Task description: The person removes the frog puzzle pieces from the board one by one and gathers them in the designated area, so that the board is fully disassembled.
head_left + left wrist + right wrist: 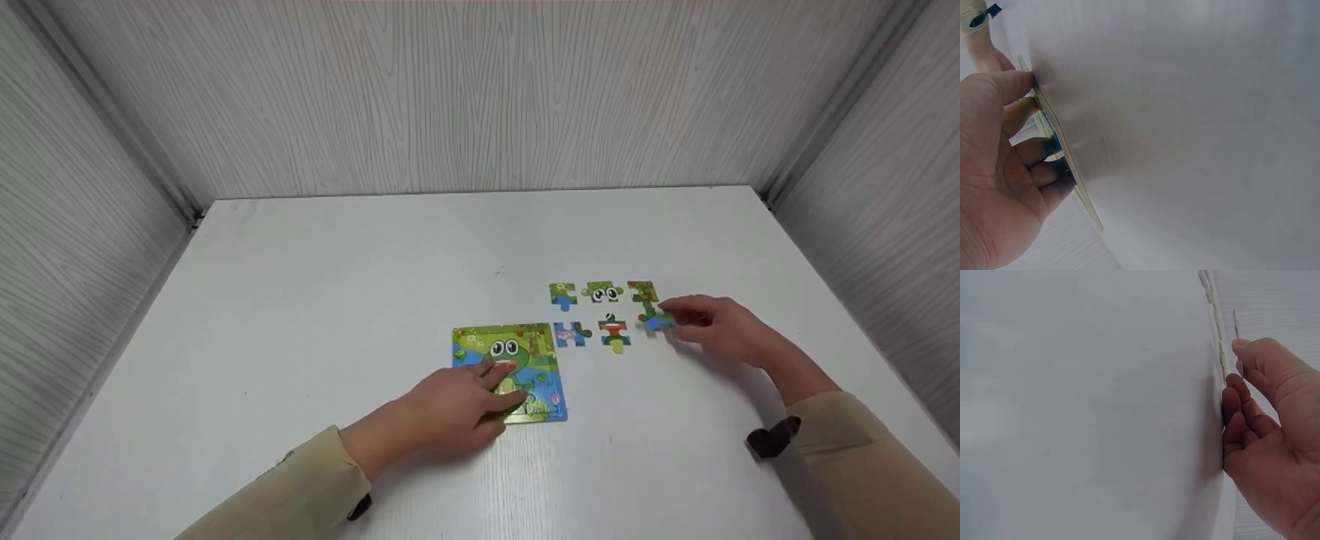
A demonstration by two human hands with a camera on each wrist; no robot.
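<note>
A square frog puzzle board [551, 375] lies flat on the table, with a green frog on a blue and green scene. My left hand [457, 405] rests on its lower left part, spread fingers touching the picture. In the left wrist view the thumb is at the edge of the board [1085, 197]. To the right, my right hand [720, 330] pinches a green and blue puzzle piece [658, 322] between thumb and index finger. The right wrist view shows this piece [1235, 323] edge-on, raised off the table, while the other fingers curl beside the tabletop.
Loose puzzle pieces lie in two rows beyond the board: a corner piece [564, 294], one with frog eyes [602, 292], a green-brown one [643, 290], a pink-flower one [570, 334] and a red-mouth one [613, 333]. Pale wood-grain panels [480, 97] enclose the white table [322, 285].
</note>
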